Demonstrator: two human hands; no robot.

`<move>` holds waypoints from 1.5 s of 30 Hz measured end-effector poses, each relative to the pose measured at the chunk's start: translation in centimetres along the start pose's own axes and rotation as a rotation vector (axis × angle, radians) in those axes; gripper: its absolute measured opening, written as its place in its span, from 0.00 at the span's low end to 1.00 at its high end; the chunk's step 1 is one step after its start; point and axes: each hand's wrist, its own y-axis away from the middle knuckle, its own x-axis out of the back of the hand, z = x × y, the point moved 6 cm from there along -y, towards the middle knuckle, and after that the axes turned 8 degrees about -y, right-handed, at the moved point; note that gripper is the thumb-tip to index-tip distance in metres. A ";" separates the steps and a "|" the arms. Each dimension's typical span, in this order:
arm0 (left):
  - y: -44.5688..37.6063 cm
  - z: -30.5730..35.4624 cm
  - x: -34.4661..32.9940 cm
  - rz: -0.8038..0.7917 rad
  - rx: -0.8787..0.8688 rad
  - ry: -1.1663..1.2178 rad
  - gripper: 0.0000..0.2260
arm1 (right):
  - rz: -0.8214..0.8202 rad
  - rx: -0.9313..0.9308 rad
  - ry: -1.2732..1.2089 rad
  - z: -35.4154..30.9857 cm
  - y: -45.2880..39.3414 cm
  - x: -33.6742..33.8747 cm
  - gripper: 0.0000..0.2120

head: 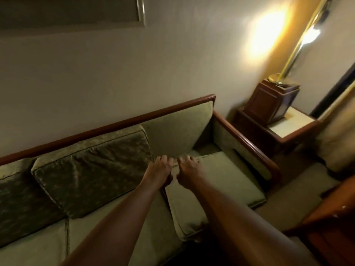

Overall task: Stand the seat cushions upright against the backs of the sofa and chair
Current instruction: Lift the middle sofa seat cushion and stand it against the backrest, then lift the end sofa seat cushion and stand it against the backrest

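A green sofa with a dark wooden frame (119, 122) runs along the wall. Its right seat cushion (226, 181) lies flat, shifted out from the back so a dark gap shows behind it. My left hand (160, 168) and my right hand (189, 172) sit side by side on the cushion's far left corner, fingers curled over its back edge. Two patterned cushions (92, 173) lean upright against the sofa back to the left. The bare padded back (176, 131) shows behind my hands. Flat seat cushions (57, 240) fill the left of the sofa.
A wooden side table (294, 131) stands right of the sofa arm, carrying a dark wooden box (269, 104) and a brass lamp (294, 54) that is lit. Another green upholstered seat (334, 143) and a wooden piece (330, 214) are at the right edge. A framed picture (76, 12) hangs above.
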 end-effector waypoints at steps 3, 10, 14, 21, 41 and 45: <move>-1.1 6.8 1.5 0.007 -0.085 -0.018 0.21 | 0.049 -0.076 -0.020 6.0 2.6 2.3 0.24; -5.2 21.0 3.8 0.001 -0.142 -0.046 0.21 | 0.094 -0.121 -0.063 20.0 6.9 6.7 0.23; -7.7 29.2 3.8 -0.027 -0.162 -0.018 0.24 | 0.069 -0.209 -0.005 31.1 9.6 8.4 0.24; -8.9 33.6 2.0 -0.086 -0.102 0.030 0.24 | -0.010 -0.239 0.023 38.3 9.0 8.3 0.23; -14.5 27.0 -15.6 -0.404 0.170 0.154 0.20 | -0.387 0.044 0.105 36.3 -3.8 -7.9 0.20; -14.1 27.9 -22.3 -0.513 0.221 0.187 0.22 | -0.525 0.126 0.113 38.0 -4.5 -14.9 0.19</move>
